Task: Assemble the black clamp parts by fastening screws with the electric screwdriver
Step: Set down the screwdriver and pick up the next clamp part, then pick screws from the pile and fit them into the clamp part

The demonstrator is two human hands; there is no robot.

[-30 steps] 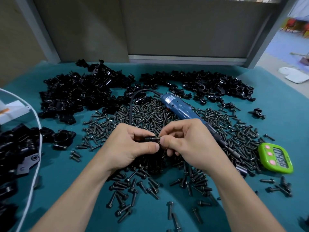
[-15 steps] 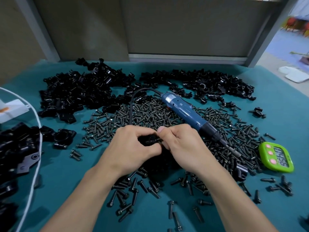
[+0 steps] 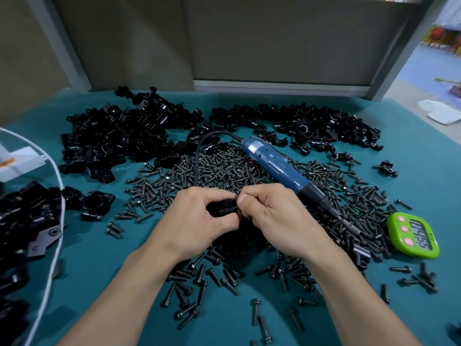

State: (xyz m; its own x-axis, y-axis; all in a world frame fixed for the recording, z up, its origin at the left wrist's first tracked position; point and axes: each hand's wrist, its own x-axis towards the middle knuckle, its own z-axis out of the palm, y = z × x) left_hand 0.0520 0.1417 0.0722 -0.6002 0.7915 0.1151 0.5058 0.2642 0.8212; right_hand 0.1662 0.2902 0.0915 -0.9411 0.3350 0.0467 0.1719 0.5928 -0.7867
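Black clamp part (image 3: 225,208): held just in front of the electric screwdriver (image 3: 279,168), off its left side, above the screw pile (image 3: 219,168).

Left hand (image 3: 199,221): fingers and thumb curled round the part.

Right hand (image 3: 272,218): thumb and forefinger pinched together on the part's right end. Cannot tell whether a screw sits between them.

Screwdriver lies on the screws, in neither hand. Green timer (image 3: 412,236) sits just right of its tip.

2 piles of loose clamp parts lie beyond the screwdriver: left heap (image 3: 112,138) and right heap (image 3: 311,126).

All on teal table cover (image 3: 411,176).
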